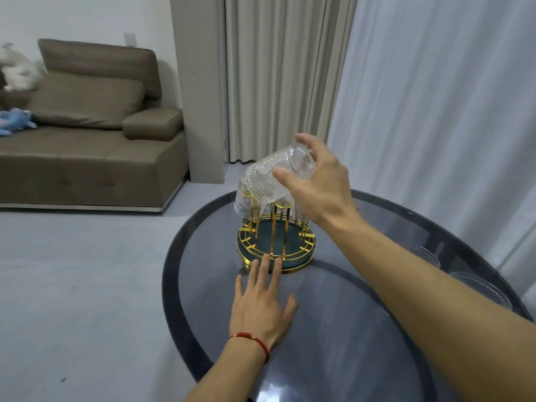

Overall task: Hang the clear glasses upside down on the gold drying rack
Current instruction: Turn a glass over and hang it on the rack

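The gold drying rack (pixel 276 250) stands on a round dark glass table (pixel 333 329), with gold prongs rising from a dark green base. A clear glass (pixel 243 203) hangs upside down on a left prong. My right hand (pixel 317 181) grips a clear patterned glass (pixel 278 175) by its base, tilted mouth-down over the prongs. My left hand (pixel 261 303) lies flat on the table, fingers spread, fingertips touching the rack's front rim. It wears a red string bracelet at the wrist.
More clear glasses (pixel 478 288) stand at the table's right edge behind my right forearm. A brown sofa (pixel 87 146) sits to the left across grey floor. Curtains (pixel 420 111) hang behind the table.
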Available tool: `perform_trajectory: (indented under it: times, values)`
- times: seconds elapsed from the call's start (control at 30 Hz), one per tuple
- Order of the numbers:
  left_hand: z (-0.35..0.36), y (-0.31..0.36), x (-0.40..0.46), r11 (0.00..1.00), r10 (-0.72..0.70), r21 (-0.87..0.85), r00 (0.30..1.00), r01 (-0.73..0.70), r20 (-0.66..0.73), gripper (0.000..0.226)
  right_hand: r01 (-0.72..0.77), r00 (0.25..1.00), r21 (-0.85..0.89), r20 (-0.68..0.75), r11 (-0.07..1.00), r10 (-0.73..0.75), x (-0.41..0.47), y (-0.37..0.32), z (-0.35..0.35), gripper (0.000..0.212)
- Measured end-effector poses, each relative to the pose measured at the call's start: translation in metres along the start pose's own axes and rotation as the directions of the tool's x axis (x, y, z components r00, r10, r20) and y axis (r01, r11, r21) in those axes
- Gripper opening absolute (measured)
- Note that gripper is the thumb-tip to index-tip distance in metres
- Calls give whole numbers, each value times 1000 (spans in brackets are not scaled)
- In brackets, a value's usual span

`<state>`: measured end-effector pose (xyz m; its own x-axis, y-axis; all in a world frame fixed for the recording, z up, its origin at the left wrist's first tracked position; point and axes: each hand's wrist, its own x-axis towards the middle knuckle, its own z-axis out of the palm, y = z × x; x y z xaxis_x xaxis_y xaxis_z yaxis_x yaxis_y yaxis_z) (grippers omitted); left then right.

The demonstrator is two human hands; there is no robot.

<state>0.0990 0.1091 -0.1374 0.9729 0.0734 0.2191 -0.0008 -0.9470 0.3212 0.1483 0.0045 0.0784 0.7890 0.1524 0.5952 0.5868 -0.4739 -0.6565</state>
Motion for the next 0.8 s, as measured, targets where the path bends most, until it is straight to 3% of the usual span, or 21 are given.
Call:
perform_trajectory:
  times: [0.3,0.47,0.8]
  values:
    - [6,-1,2,1000,5,-15,1000,-5,-10,76,162,971,-277,217,947,-102,35,7,44,63]
    - [4,0,0,999,9,-38,1000,-10,-25,77,200,938,-339,338,919,-80,36,22,59,63]
    - [1,2,-1,999,9,-48,999,-11,-44,74,176,921,-434,390,884,8,24,32,89,56]
